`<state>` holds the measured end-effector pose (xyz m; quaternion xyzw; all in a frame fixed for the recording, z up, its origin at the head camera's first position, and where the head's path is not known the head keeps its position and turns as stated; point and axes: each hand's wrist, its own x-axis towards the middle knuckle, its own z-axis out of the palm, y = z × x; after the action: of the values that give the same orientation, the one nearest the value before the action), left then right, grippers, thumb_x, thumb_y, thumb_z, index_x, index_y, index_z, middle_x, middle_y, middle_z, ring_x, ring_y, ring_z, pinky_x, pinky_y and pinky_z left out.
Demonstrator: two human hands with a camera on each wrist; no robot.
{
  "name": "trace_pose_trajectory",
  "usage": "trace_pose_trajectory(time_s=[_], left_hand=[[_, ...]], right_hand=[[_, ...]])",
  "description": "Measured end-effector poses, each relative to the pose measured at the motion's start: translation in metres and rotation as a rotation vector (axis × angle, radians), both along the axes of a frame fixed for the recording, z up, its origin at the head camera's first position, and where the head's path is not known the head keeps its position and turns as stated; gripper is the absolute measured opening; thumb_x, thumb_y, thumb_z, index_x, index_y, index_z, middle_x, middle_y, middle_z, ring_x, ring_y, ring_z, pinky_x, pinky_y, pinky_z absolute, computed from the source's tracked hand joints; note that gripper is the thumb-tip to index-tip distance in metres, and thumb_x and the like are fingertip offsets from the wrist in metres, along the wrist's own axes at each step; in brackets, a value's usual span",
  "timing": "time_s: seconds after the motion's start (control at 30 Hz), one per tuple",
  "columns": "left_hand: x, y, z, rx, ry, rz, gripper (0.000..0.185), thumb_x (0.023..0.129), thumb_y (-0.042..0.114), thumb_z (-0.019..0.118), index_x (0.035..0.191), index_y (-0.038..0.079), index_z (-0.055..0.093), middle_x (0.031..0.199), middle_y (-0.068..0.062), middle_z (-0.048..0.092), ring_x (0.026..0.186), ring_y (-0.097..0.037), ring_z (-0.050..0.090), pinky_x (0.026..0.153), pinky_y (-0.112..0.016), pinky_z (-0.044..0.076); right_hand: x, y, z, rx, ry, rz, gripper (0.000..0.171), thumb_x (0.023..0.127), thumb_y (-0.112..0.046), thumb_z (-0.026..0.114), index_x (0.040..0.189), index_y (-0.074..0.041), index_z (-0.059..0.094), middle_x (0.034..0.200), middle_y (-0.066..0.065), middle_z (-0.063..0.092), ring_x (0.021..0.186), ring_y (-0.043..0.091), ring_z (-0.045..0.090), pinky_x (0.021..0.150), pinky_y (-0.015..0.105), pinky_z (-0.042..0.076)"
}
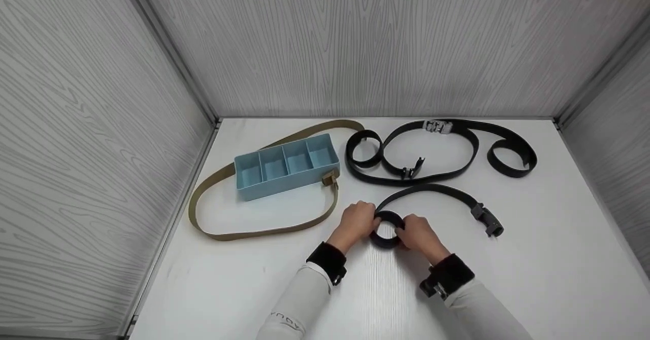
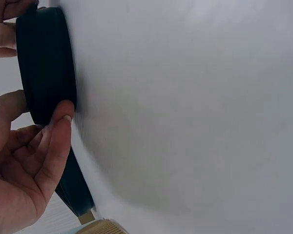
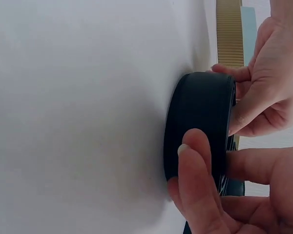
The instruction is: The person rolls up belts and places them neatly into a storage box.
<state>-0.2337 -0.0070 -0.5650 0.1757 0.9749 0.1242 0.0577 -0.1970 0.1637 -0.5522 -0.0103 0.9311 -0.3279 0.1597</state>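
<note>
A black belt (image 1: 447,191) lies on the white table, its near end wound into a coil that stands on edge. My left hand (image 1: 358,219) grips the coil's left side, thumb inside the ring and fingers outside. The right hand (image 1: 420,234) pinches the opposite side the same way. From the coil the strap curves away to the right and ends in a dark buckle (image 1: 488,221). In the left wrist view the coil (image 2: 46,63) shows its wide outer face between the fingers. The right wrist view has fingertips pressed on the coil's (image 3: 200,107) outside.
Behind the hands, two black belts (image 1: 376,179) lie in overlapping loops with partly coiled ends, one with a silver buckle (image 1: 437,126). At left, a tan belt (image 1: 244,235) loops around and behind a light-blue divided tray (image 1: 274,185). Grey panels (image 1: 376,45) wall the table in.
</note>
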Motion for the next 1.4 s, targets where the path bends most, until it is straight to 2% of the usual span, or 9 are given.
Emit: trace_pose_trajectory(time_s=[0.23, 0.37, 0.43, 0.53, 0.7, 0.8, 0.93, 1.13, 1.4], left_hand=[[-0.001, -0.003, 0.001, 0.029, -0.024, -0.053, 0.023, 0.09, 0.027, 0.069, 0.076, 0.01, 0.065, 0.079, -0.007, 0.068, 0.074, -0.024, 0.066, 0.064, -0.038, 0.051], [-0.001, -0.001, -0.002, 0.032, -0.016, -0.057, 0.024, 0.091, 0.03, 0.067, 0.077, 0.01, 0.066, 0.079, -0.007, 0.069, 0.074, -0.025, 0.067, 0.063, -0.039, 0.051], [0.0, 0.0, -0.003, 0.017, -0.005, -0.056, 0.025, 0.092, 0.031, 0.066, 0.079, 0.009, 0.067, 0.079, -0.008, 0.069, 0.073, -0.026, 0.067, 0.062, -0.04, 0.051], [0.001, 0.002, -0.004, -0.002, 0.011, -0.045, 0.024, 0.091, 0.03, 0.066, 0.081, 0.008, 0.069, 0.079, -0.009, 0.069, 0.073, -0.028, 0.067, 0.061, -0.04, 0.051], [0.004, 0.005, -0.005, -0.015, 0.032, -0.027, 0.022, 0.089, 0.027, 0.066, 0.08, 0.007, 0.07, 0.078, -0.009, 0.069, 0.071, -0.027, 0.067, 0.06, -0.039, 0.052], [0.005, 0.006, -0.002, -0.03, 0.038, -0.028, 0.023, 0.089, 0.027, 0.066, 0.08, 0.007, 0.071, 0.078, -0.009, 0.069, 0.071, -0.027, 0.067, 0.059, -0.04, 0.052], [0.005, 0.008, 0.001, -0.051, 0.031, -0.03, 0.027, 0.092, 0.03, 0.065, 0.081, 0.007, 0.071, 0.079, -0.009, 0.069, 0.073, -0.027, 0.068, 0.059, -0.039, 0.052], [0.006, 0.009, 0.0, -0.065, 0.027, -0.035, 0.022, 0.091, 0.027, 0.066, 0.084, 0.006, 0.07, 0.08, -0.009, 0.069, 0.073, -0.027, 0.067, 0.059, -0.039, 0.052], [0.007, 0.011, -0.003, -0.069, 0.029, 0.018, 0.017, 0.086, 0.024, 0.067, 0.083, 0.007, 0.068, 0.078, -0.009, 0.068, 0.07, -0.029, 0.067, 0.056, -0.04, 0.051]], right_hand=[[-0.008, -0.002, 0.002, 0.035, 0.006, 0.081, 0.014, 0.087, -0.002, 0.057, 0.075, 0.0, 0.064, 0.059, 0.005, 0.06, 0.053, 0.017, 0.059, 0.053, 0.03, 0.047], [-0.013, -0.001, 0.001, 0.052, 0.096, 0.171, 0.011, 0.085, 0.003, 0.057, 0.082, -0.002, 0.066, 0.07, 0.006, 0.061, 0.065, 0.021, 0.057, 0.063, 0.035, 0.048], [-0.014, 0.0, -0.002, 0.049, 0.157, 0.193, 0.015, 0.086, 0.005, 0.058, 0.092, -0.002, 0.069, 0.08, 0.01, 0.065, 0.073, 0.025, 0.058, 0.069, 0.04, 0.048], [-0.013, 0.002, -0.005, 0.031, 0.191, 0.156, 0.017, 0.088, 0.002, 0.06, 0.101, -0.001, 0.07, 0.091, 0.013, 0.067, 0.083, 0.028, 0.06, 0.077, 0.044, 0.048], [-0.006, 0.006, -0.005, 0.001, 0.098, 0.037, 0.008, 0.088, -0.007, 0.065, 0.087, 0.001, 0.068, 0.077, 0.01, 0.064, 0.072, 0.025, 0.06, 0.067, 0.038, 0.048], [-0.004, 0.006, -0.003, 0.008, 0.082, 0.043, 0.011, 0.086, -0.004, 0.063, 0.076, 0.0, 0.065, 0.067, 0.007, 0.06, 0.062, 0.022, 0.058, 0.059, 0.035, 0.047], [-0.007, 0.004, -0.001, 0.039, 0.124, 0.106, 0.015, 0.085, 0.002, 0.059, 0.07, -0.001, 0.062, 0.064, 0.006, 0.058, 0.061, 0.022, 0.056, 0.06, 0.036, 0.048], [-0.014, 0.005, -0.003, -0.002, 0.098, 0.148, 0.01, 0.088, 0.002, 0.06, 0.09, 0.0, 0.069, 0.077, 0.009, 0.063, 0.07, 0.022, 0.057, 0.068, 0.037, 0.047], [-0.005, 0.01, -0.006, -0.092, 0.006, -0.011, 0.025, 0.089, -0.011, 0.066, 0.107, 0.006, 0.066, 0.071, 0.006, 0.063, 0.057, 0.016, 0.058, 0.056, 0.031, 0.047]])
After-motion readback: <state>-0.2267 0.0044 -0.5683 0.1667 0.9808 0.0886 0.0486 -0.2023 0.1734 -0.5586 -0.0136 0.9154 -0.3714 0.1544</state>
